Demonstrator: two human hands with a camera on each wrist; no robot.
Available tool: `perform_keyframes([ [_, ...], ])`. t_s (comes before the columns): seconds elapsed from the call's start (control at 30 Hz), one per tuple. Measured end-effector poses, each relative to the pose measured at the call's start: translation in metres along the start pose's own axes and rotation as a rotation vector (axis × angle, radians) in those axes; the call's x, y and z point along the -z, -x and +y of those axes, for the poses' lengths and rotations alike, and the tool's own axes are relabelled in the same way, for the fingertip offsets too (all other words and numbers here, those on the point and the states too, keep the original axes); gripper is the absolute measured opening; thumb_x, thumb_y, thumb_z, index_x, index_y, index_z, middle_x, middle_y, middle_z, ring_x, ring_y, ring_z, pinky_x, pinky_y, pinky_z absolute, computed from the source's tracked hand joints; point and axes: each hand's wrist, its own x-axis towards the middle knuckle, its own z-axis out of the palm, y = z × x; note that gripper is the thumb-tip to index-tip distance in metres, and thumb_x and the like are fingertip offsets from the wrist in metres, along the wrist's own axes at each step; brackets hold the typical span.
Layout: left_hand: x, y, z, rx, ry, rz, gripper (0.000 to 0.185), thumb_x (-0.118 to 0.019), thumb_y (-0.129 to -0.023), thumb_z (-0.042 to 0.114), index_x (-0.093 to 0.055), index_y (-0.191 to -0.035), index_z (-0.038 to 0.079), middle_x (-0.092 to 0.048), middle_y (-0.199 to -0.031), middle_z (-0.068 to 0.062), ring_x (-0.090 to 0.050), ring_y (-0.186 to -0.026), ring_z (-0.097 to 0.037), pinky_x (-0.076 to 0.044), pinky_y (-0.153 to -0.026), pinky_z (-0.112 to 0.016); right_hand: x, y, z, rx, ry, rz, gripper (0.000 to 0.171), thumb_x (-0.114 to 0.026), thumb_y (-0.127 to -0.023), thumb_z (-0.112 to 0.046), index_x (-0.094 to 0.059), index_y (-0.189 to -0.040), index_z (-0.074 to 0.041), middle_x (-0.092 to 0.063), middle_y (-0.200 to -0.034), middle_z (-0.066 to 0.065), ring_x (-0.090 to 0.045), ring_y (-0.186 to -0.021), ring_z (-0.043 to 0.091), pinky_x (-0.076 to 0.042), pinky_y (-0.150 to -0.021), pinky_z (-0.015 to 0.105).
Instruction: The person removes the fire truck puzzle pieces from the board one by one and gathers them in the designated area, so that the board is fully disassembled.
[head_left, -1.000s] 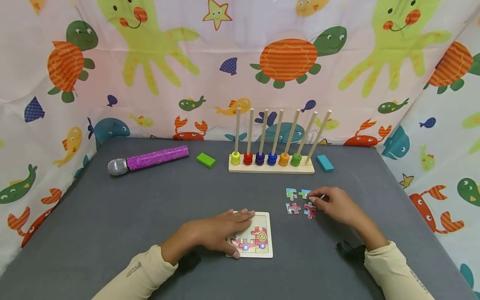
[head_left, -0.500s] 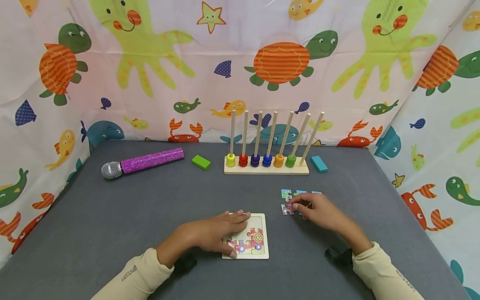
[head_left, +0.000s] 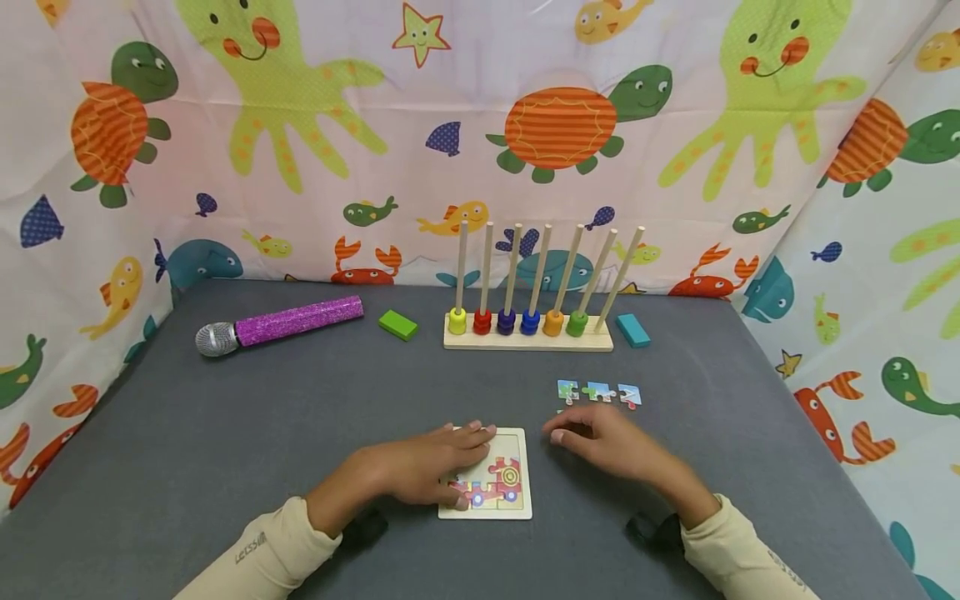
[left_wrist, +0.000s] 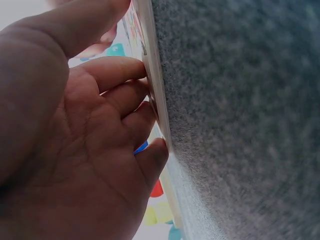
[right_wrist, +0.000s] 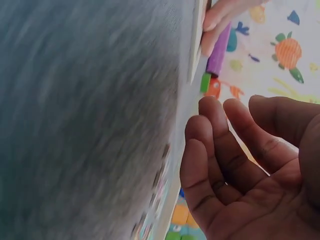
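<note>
Your left hand [head_left: 423,468] lies flat on the puzzle board [head_left: 487,475], fingers [left_wrist: 127,97] straight and close together, pressing down on its left half. The left wrist view shows the fingertips on the board's face right at its edge, thumb out of sight. The board sits on the grey counter [head_left: 300,417], partly filled: a few red and yellow pieces show just right of your left fingertips.

Your right hand [head_left: 607,446] hangs just right of the board's upper right corner, not touching it. Fingers [right_wrist: 210,150] are loosely curled and slightly apart; the right wrist view shows an empty palm. The head view hides the fingertips, so can't tell whether they touch the counter.

Three loose puzzle pieces [head_left: 597,392] lie in a row just beyond your right fingers, apart from the hand. Whether more pieces lie under the hand, can't tell.

Farther off, beyond both hands: a wooden peg rack [head_left: 528,325] with seven upright dowels and six coloured rings at the base. A green block [head_left: 398,324] sits left of the rack, a teal block [head_left: 633,330] right of it. A purple glitter microphone [head_left: 277,325] lies well beyond your left fingers, toward the left. A sea-animal print cloth [head_left: 480,125] backs the counter.
</note>
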Motion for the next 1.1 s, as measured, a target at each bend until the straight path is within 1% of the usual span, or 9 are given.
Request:
perform_keyframes([
  [0.13, -0.001, 0.000, -0.001, 0.001, 0.004, -0.002, 0.073, -0.064, -0.094, 0.034, -0.030, -0.153, 0.008, -0.013, -0.162, 0.000, -0.007, -0.147, -0.018, -0.012, -0.117, -0.044, -0.006, -0.002, -0.008, -0.021, -0.012, -0.030, 0.019, -0.062, -0.097, -0.020, -0.073, -0.110, -0.010, -0.069, -0.097, -0.006, -0.057, -0.076, 0.009, -0.049, -0.065, 0.026],
  [0.23, -0.001, -0.002, 0.000, -0.008, 0.000, 0.000, 0.073, -0.064, -0.094, 0.035, -0.030, -0.153, 0.008, -0.014, -0.162, 0.001, -0.007, -0.147, -0.018, -0.012, -0.117, -0.044, -0.009, -0.002, -0.012, -0.022, -0.008, -0.048, 0.020, -0.061, -0.097, -0.021, -0.073, -0.111, -0.011, -0.069, -0.099, -0.005, -0.058, -0.078, 0.008, -0.050, -0.067, 0.027],
  [0.37, -0.001, -0.002, 0.001, -0.018, -0.021, 0.011, 0.073, -0.065, -0.093, 0.034, -0.032, -0.152, 0.006, -0.016, -0.161, -0.002, -0.009, -0.147, -0.020, -0.014, -0.116, -0.046, -0.011, -0.004, -0.018, 0.001, 0.002, -0.055, 0.020, -0.061, -0.097, -0.019, -0.073, -0.111, -0.010, -0.069, -0.100, -0.007, -0.060, -0.083, 0.007, -0.052, -0.071, 0.028],
  [0.47, 0.000, 0.000, 0.001, -0.023, -0.047, 0.014, 0.072, -0.065, -0.094, 0.033, -0.032, -0.151, 0.005, -0.016, -0.161, -0.004, -0.010, -0.147, -0.022, -0.014, -0.116, -0.047, -0.014, -0.006, -0.023, 0.026, 0.000, -0.062, 0.020, -0.061, -0.097, -0.018, -0.073, -0.110, -0.009, -0.070, -0.100, -0.007, -0.060, -0.084, 0.006, -0.053, -0.072, 0.027],
  [0.63, 0.000, 0.003, 0.000, -0.032, -0.090, 0.000, 0.071, -0.061, -0.096, 0.036, -0.030, -0.153, 0.007, -0.013, -0.162, -0.003, -0.008, -0.147, -0.021, -0.014, -0.116, -0.047, -0.019, -0.009, -0.028, 0.060, -0.065, -0.115, 0.020, -0.058, -0.098, -0.013, -0.072, -0.110, -0.005, -0.071, -0.103, 0.000, -0.063, -0.090, 0.007, -0.054, -0.076, 0.028],
  [0.73, -0.001, 0.003, -0.001, -0.031, -0.098, -0.003, 0.070, -0.059, -0.096, 0.037, -0.029, -0.153, 0.008, -0.012, -0.162, -0.002, -0.006, -0.147, -0.019, -0.013, -0.116, -0.046, -0.021, -0.010, -0.031, 0.060, -0.095, -0.142, 0.021, -0.057, -0.099, -0.012, -0.071, -0.111, -0.004, -0.071, -0.105, 0.002, -0.063, -0.093, 0.008, -0.053, -0.079, 0.029],
  [0.97, -0.001, 0.003, -0.003, -0.031, -0.087, -0.011, 0.071, -0.059, -0.097, 0.037, -0.028, -0.153, 0.009, -0.011, -0.162, 0.000, -0.006, -0.147, -0.018, -0.012, -0.117, -0.045, -0.027, -0.016, -0.037, 0.082, -0.068, -0.169, 0.022, -0.057, -0.100, -0.015, -0.072, -0.112, -0.006, -0.071, -0.105, 0.001, -0.063, -0.093, 0.008, -0.053, -0.081, 0.029],
  [1.1, -0.001, 0.004, -0.002, -0.041, -0.085, -0.007, 0.071, -0.059, -0.097, 0.037, -0.028, -0.154, 0.008, -0.012, -0.162, -0.001, -0.006, -0.147, -0.018, -0.011, -0.117, -0.045, -0.030, -0.019, -0.038, 0.072, -0.063, -0.183, 0.022, -0.056, -0.100, -0.017, -0.072, -0.113, -0.008, -0.070, -0.107, 0.001, -0.062, -0.094, 0.007, -0.052, -0.079, 0.029],
])
